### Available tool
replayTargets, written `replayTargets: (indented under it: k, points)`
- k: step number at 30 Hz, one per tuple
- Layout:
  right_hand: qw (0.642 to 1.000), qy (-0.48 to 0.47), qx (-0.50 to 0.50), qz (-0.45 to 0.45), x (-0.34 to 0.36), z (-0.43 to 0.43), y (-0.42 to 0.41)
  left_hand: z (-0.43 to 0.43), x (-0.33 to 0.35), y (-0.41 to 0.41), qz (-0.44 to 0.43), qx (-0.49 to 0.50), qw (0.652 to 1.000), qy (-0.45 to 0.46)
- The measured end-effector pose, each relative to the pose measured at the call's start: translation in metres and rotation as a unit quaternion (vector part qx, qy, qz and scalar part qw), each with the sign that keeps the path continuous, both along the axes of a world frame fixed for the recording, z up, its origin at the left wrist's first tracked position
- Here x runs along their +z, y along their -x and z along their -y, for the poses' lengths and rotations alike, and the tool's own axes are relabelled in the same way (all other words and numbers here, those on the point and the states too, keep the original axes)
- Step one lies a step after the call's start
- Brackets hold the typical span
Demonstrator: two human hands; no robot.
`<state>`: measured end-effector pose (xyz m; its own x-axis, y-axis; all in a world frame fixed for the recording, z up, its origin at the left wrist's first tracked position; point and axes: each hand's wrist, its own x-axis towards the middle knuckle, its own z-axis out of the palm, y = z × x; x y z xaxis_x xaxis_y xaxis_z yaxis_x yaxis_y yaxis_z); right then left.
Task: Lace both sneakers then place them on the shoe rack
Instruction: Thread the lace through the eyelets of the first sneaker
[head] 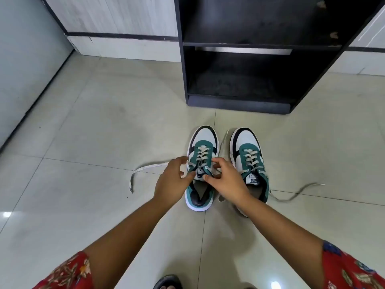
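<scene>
Two teal, white and black sneakers stand side by side on the tiled floor, toes pointing at the rack. The left sneaker [203, 140] has white laces crossed up to its top eyelets; one loose lace end [145, 168] trails left across the floor. My left hand [171, 181] holds that lace beside the tongue. My right hand [226, 181] pinches the teal eyelet flap on the shoe's right side. The right sneaker [249, 147] is laced, with a loose lace end [300, 189] running right. The black shoe rack [239, 102] stands just beyond, its shelves bare.
A pale wall and grey door panel [25, 69] lie to the left. A dark sandal on a foot [167, 282] shows at the bottom edge. Red floral sleeves cover both upper arms. Light tiled floor stretches to the left of the shoes.
</scene>
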<state>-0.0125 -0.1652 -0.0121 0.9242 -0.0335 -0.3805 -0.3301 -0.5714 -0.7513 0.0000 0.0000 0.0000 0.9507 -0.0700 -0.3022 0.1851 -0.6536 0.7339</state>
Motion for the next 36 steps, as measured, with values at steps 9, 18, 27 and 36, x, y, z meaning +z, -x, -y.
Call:
replayTargets:
  k: [9, 18, 27, 36]
  points:
    - [0.998, 0.029, -0.019, 0.052, -0.011, -0.009, 0.007, -0.001, -0.009, 0.000, 0.036, -0.036, 0.998, -0.032]
    - [0.998, -0.008, 0.021, 0.061, -0.012, -0.022, 0.025, -0.027, -0.013, 0.019, 0.085, -0.033, 0.991, -0.097]
    - [0.995, -0.028, 0.048, 0.087, -0.012, -0.013, 0.016, -0.042, -0.023, 0.010, 0.139, -0.090, 0.982, -0.087]
    - [0.998, -0.038, 0.051, 0.009, 0.009, -0.008, 0.005, -0.043, -0.009, 0.008, 0.098, -0.090, 0.990, -0.051]
